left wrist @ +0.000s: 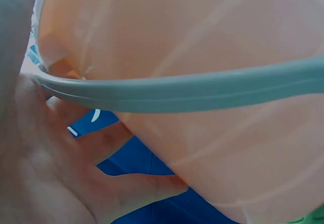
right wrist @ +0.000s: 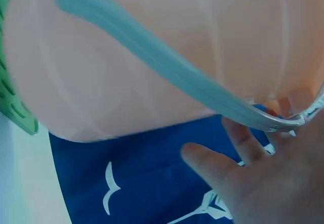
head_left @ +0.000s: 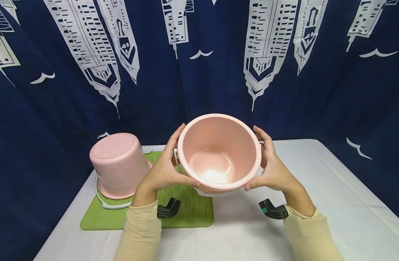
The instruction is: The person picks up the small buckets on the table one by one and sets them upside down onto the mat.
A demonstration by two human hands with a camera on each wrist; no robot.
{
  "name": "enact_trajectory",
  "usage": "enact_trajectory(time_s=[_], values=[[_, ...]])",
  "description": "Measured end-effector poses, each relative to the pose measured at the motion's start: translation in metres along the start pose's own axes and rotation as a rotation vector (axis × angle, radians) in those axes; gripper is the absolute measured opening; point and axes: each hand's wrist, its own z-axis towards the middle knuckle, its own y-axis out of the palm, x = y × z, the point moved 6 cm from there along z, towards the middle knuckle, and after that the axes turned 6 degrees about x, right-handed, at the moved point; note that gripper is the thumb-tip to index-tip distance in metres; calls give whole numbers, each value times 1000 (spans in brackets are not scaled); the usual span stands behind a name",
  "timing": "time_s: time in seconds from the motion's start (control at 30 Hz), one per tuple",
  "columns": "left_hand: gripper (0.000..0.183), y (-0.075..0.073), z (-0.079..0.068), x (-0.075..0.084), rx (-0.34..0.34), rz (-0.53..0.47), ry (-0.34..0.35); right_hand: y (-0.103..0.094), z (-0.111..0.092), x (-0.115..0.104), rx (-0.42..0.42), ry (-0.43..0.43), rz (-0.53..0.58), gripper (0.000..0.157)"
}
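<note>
Both hands hold a pink bucket [head_left: 215, 152] up over the table, its mouth tipped toward the head camera so the bare inside shows. My left hand [head_left: 168, 168] grips the rim on the left, thumb along the lower edge and fingers behind. On the opposite side my right hand [head_left: 272, 163] grips the rim the same way. A pale handle [left wrist: 202, 90] crosses the bucket's outer wall in the left wrist view, and the handle [right wrist: 152, 57] also shows in the right wrist view. To the left, a second pink bucket [head_left: 119, 163] stands upside down.
The second bucket rests on a green ridged mat [head_left: 186, 214], its white handle [head_left: 116, 206] lying at the front. A white cloth [head_left: 333, 203] covers the table. Behind it hangs a dark blue curtain [head_left: 186, 94] printed with white buildings and birds.
</note>
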Motion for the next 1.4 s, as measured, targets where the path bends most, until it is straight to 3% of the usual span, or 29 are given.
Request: enact_trajectory(time_s=[0.3, 0.67, 1.1, 1.4], values=[[141, 0, -1, 6, -59, 21, 11, -2, -4, -1, -97, 38, -28, 157], [142, -3, -2, 5, -59, 33, 21, 2, -1, -3, -91, 31, 36, 155], [138, 9, 4, 4, -5, -44, 42, -14, -1, 10, 15, 17, 293, 141], [135, 14, 4, -12, -17, -82, -43, -19, -3, 7, 88, -40, 500, 132]])
